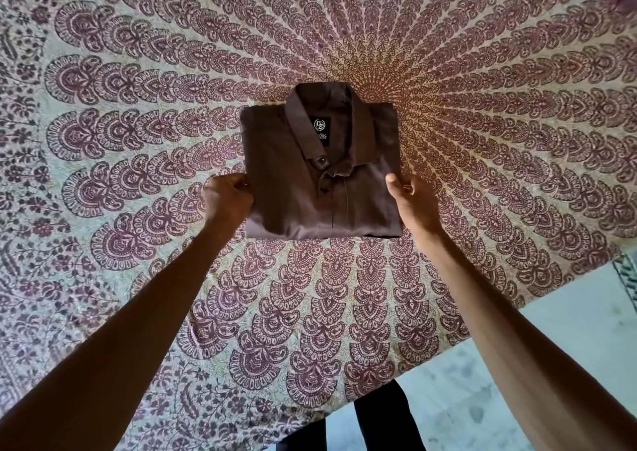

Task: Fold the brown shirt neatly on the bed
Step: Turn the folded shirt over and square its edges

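Left hand is gripping the left edge of the brown shirt, fingers curled round the fabric. Right hand is pinching the right edge, thumb lying on top. Hands are sitting well apart, one per side. Shirt is lying folded into a rectangle, collar and black label facing up, near the middle of the bed on its patterned cover. Pale floor is showing at lower right.

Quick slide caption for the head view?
Folded brown shirt on the patterned bedspread, gripped by the left hand and right hand.
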Tool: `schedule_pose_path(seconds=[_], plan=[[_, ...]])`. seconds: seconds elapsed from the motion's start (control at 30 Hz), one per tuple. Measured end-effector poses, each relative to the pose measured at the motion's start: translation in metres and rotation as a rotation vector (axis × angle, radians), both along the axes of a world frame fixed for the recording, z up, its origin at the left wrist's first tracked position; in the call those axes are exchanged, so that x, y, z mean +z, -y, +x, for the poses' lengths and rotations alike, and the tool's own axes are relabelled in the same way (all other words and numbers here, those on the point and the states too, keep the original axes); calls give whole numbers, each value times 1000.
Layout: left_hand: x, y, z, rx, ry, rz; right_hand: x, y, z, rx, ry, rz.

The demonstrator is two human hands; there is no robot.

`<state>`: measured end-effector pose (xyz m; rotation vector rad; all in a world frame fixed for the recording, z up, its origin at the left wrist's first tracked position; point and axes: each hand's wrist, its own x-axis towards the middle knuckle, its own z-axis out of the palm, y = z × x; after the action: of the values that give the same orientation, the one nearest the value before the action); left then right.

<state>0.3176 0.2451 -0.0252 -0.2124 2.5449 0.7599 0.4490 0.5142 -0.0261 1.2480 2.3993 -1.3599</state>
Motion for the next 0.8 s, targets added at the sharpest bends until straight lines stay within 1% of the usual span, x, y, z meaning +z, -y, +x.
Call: schedule_pose_path(seconds=[0.1, 0.2, 0.23, 0.3, 0.37, 0.43, 0.5, 0.7, 0.8], plan=[[-5, -5, -1, -18, 120, 42, -3, 3, 2, 48, 14, 29], [-8, -5, -6, -31, 138, 37, -5, 1, 2, 33, 27, 24], [-7, -6, -7, -23, 121, 25, -4, 0, 2, 36, 33, 49], [-3, -11, -4, 16, 17, -7, -4, -1, 0, 53, 15, 161], [0, -16, 1, 98, -115, -17, -4, -1, -5, -17, -43, 241], [-1, -20, 6, 193, -175, 1, -4, 0, -12, -160, -133, 219], [-4, -22, 9, 250, -176, 7, -8, -2, -21, -225, -182, 199], [-9, -21, 7, 261, -140, 35, -13, -4, -47, -170, -37, 242], [-10, -12, 1, 289, -50, 86, -13, -8, -55, -176, 22, 267]])
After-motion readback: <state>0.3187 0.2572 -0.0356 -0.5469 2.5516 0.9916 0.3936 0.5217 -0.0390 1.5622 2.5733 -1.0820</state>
